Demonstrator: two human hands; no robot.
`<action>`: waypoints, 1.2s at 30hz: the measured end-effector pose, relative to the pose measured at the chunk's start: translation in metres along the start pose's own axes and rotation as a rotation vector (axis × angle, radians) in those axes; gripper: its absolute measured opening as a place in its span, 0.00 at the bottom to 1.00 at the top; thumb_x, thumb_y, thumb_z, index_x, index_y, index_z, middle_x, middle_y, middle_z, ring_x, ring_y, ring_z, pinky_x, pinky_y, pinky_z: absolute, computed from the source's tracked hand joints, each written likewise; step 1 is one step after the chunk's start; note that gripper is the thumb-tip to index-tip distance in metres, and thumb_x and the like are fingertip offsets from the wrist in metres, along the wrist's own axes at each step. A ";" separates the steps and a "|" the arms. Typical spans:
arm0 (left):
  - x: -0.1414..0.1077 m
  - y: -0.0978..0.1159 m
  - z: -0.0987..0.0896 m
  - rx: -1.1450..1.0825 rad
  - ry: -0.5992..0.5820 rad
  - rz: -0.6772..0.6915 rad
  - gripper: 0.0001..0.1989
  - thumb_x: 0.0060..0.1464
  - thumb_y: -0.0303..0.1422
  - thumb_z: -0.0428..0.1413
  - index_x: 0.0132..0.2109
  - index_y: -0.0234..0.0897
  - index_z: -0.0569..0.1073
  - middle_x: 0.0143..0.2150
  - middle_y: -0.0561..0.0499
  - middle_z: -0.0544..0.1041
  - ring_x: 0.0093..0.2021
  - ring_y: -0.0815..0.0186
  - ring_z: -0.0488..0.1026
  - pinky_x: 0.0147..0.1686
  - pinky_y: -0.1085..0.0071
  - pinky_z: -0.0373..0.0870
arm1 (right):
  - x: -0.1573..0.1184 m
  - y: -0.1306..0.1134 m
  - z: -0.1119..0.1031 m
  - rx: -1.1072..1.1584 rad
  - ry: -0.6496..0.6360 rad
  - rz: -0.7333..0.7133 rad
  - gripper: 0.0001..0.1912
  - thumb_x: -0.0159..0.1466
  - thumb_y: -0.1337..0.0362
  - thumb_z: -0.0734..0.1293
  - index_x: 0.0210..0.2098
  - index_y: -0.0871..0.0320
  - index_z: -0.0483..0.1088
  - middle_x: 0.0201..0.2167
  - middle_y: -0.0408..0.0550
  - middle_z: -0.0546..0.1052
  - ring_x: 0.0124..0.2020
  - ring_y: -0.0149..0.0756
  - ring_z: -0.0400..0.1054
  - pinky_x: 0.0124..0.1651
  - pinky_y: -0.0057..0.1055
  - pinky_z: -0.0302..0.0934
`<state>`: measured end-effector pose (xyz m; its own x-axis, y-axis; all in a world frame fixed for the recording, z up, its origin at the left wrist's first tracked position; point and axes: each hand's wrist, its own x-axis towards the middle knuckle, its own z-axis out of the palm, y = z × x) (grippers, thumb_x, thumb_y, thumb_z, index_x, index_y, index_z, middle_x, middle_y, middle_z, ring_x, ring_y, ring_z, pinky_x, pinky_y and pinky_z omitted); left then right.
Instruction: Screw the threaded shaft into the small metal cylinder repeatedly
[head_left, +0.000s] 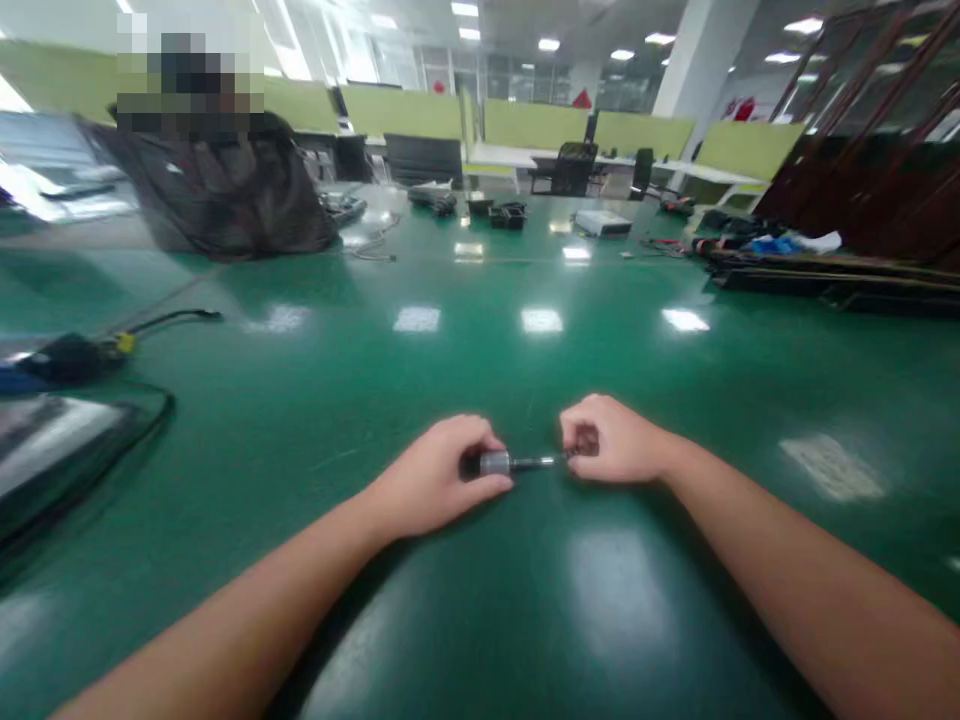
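Observation:
Over the green tabletop point(480, 620), my left hand point(435, 478) is wrapped round the handle of what looks like a screwdriver point(495, 463), thumb below and fingers above. Its handle is grey and cylindrical, partly hidden in the palm, and a thin metal shaft points right. At the tip of that shaft is my right hand point(616, 440), thumb and fingers curled into a pinch. Whatever the right fingertips hold is too small and blurred to make out; they may be touching the shaft's end.
At left lie a flat device point(52, 445) and a black cable point(180, 315). A person in dark clothing point(225, 185) leans at the far left edge. Toward the back stand a white box point(602, 223) and small black items point(508, 214). Dark panels point(825, 280) are stacked at right.

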<state>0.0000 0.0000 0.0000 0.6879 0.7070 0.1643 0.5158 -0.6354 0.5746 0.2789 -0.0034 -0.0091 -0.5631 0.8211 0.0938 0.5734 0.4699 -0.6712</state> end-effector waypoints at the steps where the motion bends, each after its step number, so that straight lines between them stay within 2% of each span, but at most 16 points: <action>1: 0.000 0.000 0.000 0.002 0.001 0.001 0.11 0.57 0.40 0.63 0.41 0.39 0.74 0.39 0.53 0.75 0.38 0.63 0.72 0.40 0.68 0.65 | 0.001 0.000 0.000 0.000 0.001 0.001 0.04 0.49 0.71 0.69 0.25 0.59 0.70 0.19 0.36 0.69 0.20 0.26 0.62 0.25 0.23 0.54; 11: 0.001 0.001 -0.004 0.011 0.001 0.002 0.12 0.56 0.40 0.63 0.41 0.38 0.74 0.38 0.52 0.76 0.38 0.63 0.72 0.39 0.67 0.65 | 0.006 -0.001 0.003 -0.015 0.008 -0.041 0.03 0.50 0.70 0.70 0.26 0.59 0.72 0.20 0.38 0.71 0.22 0.27 0.65 0.29 0.24 0.57; 16: 0.000 0.000 -0.003 0.008 0.004 0.016 0.11 0.56 0.39 0.64 0.41 0.39 0.74 0.38 0.52 0.76 0.38 0.63 0.72 0.39 0.68 0.65 | 0.008 -0.010 0.010 -0.027 0.042 -0.095 0.03 0.53 0.68 0.72 0.27 0.59 0.73 0.22 0.40 0.74 0.24 0.28 0.66 0.33 0.26 0.59; 19: 0.000 -0.002 -0.001 0.008 0.011 0.022 0.11 0.54 0.37 0.65 0.42 0.39 0.74 0.38 0.52 0.76 0.38 0.63 0.72 0.39 0.68 0.66 | 0.010 -0.020 0.020 -0.034 0.083 -0.110 0.04 0.56 0.66 0.73 0.29 0.59 0.75 0.26 0.42 0.76 0.27 0.29 0.68 0.34 0.27 0.59; 25: -0.002 0.001 0.001 -0.033 0.004 0.037 0.14 0.52 0.35 0.66 0.44 0.40 0.74 0.40 0.52 0.76 0.38 0.64 0.73 0.39 0.69 0.67 | 0.008 -0.031 0.034 -0.084 0.102 -0.172 0.05 0.60 0.65 0.73 0.37 0.57 0.78 0.34 0.46 0.80 0.37 0.36 0.72 0.44 0.33 0.61; 27: -0.002 0.003 0.000 -0.038 0.001 0.043 0.15 0.52 0.38 0.66 0.45 0.39 0.74 0.40 0.52 0.77 0.39 0.64 0.74 0.40 0.68 0.67 | 0.007 -0.030 0.034 -0.088 0.096 -0.175 0.06 0.60 0.67 0.73 0.38 0.57 0.78 0.34 0.46 0.80 0.37 0.36 0.72 0.45 0.33 0.61; 31: -0.001 0.006 0.000 -0.050 -0.012 0.052 0.09 0.58 0.37 0.61 0.44 0.39 0.74 0.40 0.52 0.77 0.38 0.65 0.74 0.40 0.69 0.68 | 0.007 -0.027 0.033 -0.095 0.100 -0.198 0.05 0.60 0.67 0.73 0.37 0.58 0.78 0.34 0.46 0.80 0.37 0.36 0.72 0.45 0.33 0.61; 36: -0.001 0.005 0.000 -0.039 -0.007 0.033 0.11 0.54 0.34 0.64 0.44 0.39 0.74 0.39 0.53 0.77 0.37 0.65 0.73 0.38 0.70 0.67 | 0.007 -0.028 0.034 -0.097 0.107 -0.200 0.05 0.61 0.67 0.73 0.38 0.57 0.78 0.34 0.46 0.80 0.37 0.36 0.72 0.44 0.33 0.61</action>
<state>0.0024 -0.0037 0.0025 0.7079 0.6834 0.1783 0.4725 -0.6458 0.5997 0.2388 -0.0217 -0.0141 -0.6078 0.7361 0.2981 0.5143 0.6508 -0.5585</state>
